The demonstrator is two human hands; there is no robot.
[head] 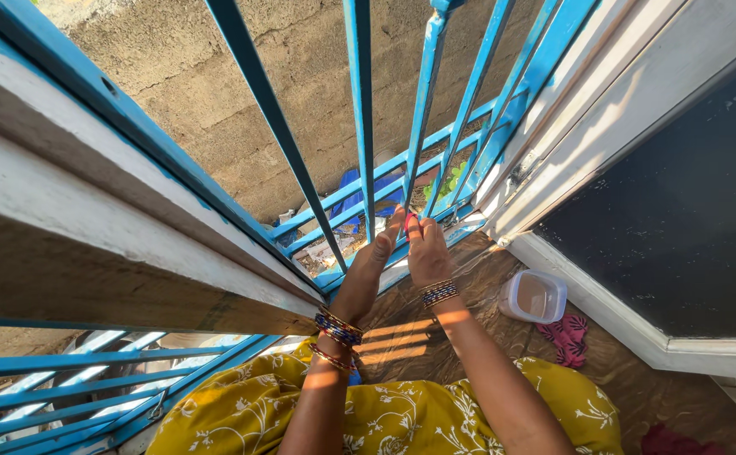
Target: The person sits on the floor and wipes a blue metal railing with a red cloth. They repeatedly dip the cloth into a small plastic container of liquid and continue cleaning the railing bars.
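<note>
Reaches forward with both arms from a lap covered in yellow flowered cloth [385, 417], toward the foot of a blue metal grille [359, 126] at 12 o'clock. Lays the left hand [372, 263] out long and narrow, fingers straight and pressed together, gripping nothing, its tip touching the grille's bottom rail [469, 229]. Sets the right hand [428, 253] just beside it at 1 o'clock, fingers drawn together and pointing at the same rail; shows a small pink-red spot [410, 222] at those fingertips, too small to tell whether a held thing or a painted nail, so cannot tell if this hand is clamped on anything. Wears bangles [338, 329] on both wrists. Keeps a small lidded plastic tub [534, 297] on the brown floor covering [638, 388] at 3 o'clock of the right hand, near but apart from it, with a pink cloth [565, 337] just beyond the tub at 4 o'clock, neither one touched. Judging from this, puts the work at the rail itself, with both hands in contact there and nothing set down or packed away, so somewhere in the middle rather than at a finish. Shows litter and a blue scrap [353, 200] on the ground past the bars.
</note>
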